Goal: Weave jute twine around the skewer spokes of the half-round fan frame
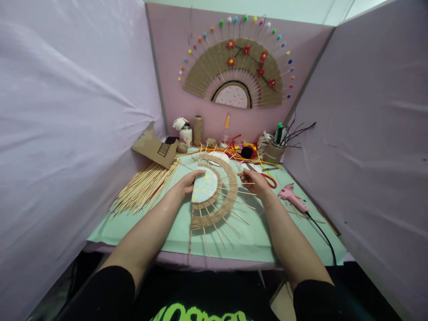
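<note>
A half-round fan (219, 196) of thin wooden sticks with woven jute bands lies on the mint green mat (140, 223). Its pale, speckled paper centre (204, 186) faces up. My left hand (187, 183) rests flat on the left side of that centre, fingers stretched out. My right hand (251, 179) sits at the fan's right rim, fingers pinched on a stick or strand there; what exactly it grips is too small to make out.
A bundle of loose sticks (145, 189) and a cardboard piece (154, 147) lie at the left. A pink glue gun (292, 198) with black cord and orange scissors (270, 179) lie right. Twine spools, a jar and a pen cup (274, 150) stand at the back; a finished fan (236, 73) hangs above.
</note>
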Available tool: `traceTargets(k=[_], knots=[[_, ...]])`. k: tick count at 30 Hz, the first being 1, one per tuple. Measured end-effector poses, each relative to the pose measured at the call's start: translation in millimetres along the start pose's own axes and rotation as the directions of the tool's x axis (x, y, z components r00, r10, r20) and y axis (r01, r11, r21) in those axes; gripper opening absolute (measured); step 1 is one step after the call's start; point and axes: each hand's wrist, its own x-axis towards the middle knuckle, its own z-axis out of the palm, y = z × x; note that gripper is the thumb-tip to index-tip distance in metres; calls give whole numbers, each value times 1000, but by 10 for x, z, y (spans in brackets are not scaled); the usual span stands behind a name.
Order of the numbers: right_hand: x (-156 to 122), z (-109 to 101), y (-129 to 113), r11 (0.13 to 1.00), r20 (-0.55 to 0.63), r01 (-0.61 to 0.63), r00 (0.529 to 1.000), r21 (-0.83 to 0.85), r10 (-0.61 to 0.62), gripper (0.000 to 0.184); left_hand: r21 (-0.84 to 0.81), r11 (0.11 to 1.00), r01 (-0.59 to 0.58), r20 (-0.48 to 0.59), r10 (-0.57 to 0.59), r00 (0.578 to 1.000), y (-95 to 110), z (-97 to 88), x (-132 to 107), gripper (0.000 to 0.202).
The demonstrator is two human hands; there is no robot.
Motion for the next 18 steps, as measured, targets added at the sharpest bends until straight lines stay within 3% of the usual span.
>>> traceTargets(k=[6,12,15,18], knots=[[12,-44,-7,999,51,-15,999,43,13,29,42,999,25,87,-29,996,-20,-23,-21,24],[-38,-29,-22,996,50,18,999,-85,-13,38,71,997,5,71,-10,997,9,-48,10,38],[-33,-68,-9,961,-3,127,991,-246,-132,45,76,997,-20,33,17,999,42,-39,-12,39],[-23,-118,-6,840,-80,252,941,-481,-329,48,63,995,-83,-24,85,996,78,-42,-38,38]])
